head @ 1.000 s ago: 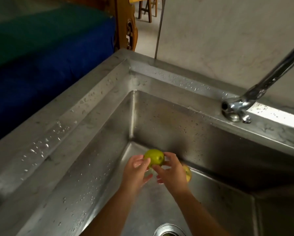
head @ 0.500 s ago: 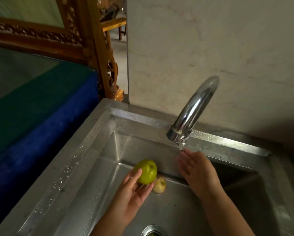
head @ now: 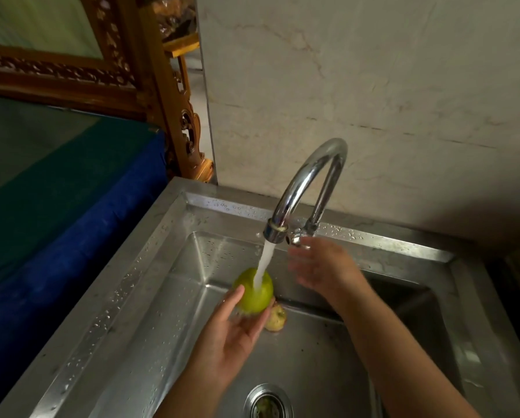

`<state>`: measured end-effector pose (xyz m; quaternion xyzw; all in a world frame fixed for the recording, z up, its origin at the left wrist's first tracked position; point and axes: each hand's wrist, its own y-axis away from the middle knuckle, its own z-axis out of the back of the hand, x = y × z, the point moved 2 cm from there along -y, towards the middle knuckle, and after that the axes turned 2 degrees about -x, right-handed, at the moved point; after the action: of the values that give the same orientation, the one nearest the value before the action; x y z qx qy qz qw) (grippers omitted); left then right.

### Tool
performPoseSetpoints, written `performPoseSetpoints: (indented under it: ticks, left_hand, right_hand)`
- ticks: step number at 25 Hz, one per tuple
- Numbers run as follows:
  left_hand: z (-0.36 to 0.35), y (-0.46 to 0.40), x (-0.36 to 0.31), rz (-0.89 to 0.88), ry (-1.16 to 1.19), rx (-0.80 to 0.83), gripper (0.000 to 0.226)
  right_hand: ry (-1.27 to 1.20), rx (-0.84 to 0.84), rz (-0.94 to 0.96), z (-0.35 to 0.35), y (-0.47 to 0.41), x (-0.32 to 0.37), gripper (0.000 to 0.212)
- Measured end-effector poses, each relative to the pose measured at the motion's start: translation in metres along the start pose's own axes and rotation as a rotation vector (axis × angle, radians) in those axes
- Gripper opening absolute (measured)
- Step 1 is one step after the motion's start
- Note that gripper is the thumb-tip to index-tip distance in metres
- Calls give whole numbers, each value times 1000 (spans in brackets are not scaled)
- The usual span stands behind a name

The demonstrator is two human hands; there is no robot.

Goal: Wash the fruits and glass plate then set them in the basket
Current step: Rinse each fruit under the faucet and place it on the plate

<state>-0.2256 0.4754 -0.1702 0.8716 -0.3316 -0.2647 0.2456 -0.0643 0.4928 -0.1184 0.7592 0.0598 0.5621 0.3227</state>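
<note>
Tap (head: pixel 305 188) now running | left hand (head: pixel 237 330) cups green fruit (head: pixel 254 292) under tap | right hand (head: pixel 322 267) spread beside tap | rinsing begun

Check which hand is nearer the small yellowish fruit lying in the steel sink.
Left. The left hand cups the round green fruit right beside the small yellowish fruit, fingertips almost touching it. The right hand is higher, near the chrome tap.

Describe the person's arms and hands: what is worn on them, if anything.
Both forearms are bare to the bottom edge of the picture, with no sleeve in view. The left hand and right hand wear no gloves, and no ring, watch or bracelet shows. The right hand is slightly blurred.
</note>
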Motion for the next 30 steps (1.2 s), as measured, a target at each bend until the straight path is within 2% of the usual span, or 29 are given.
performPoseSetpoints:
  ticks: [3,5,8,10,12,13,15,17,19,22,24,26,28,30]
  left_hand:
    - [6,4,-1,-181,-223,75,45]
    - [10,9,-2,-250,-346,139,47]
    - [16,17,-3,-250,-305,214,67]
    - [21,21,-2,-229,-265,248,74]
    - [25,25,-3,-233,-261,269,72]
    - [26,26,-3,-240,-281,264,71]
    - [25,25,-8,-299,-407,205,69]
    - [17,23,-14,-413,-713,112,64]
    - [7,22,-18,-497,-937,91,61]
    - [0,27,-24,-450,-833,183,55]
    - [-1,28,-28,-419,-800,168,61]
    - [-4,29,-29,-477,-932,111,62]
    - [-10,30,-31,-620,-1128,36,54]
    - [-15,28,-32,-649,-1211,22,51]
  right_hand:
    - [372,195,129,-13,26,-35,15]
    - [352,257,221,-20,35,-50,27]
    - [161,177,364,-30,42,-60,21]
    - [210,47,442,-33,44,-67,22]
    - [331,11,494,-36,47,-72,25]
    - [320,25,477,-37,49,-73,29]
    - [145,101,332,-37,52,-74,26]
    - [68,149,232,-34,51,-73,24]
    - [34,166,227,-30,50,-70,30]
    - [-185,244,192,-24,51,-65,44]
    - [-266,288,125,-23,52,-63,37]
    - [-240,312,61,-24,53,-62,33]
    - [-195,304,72,-24,53,-61,41]
    - [-233,300,80,-25,51,-61,46]
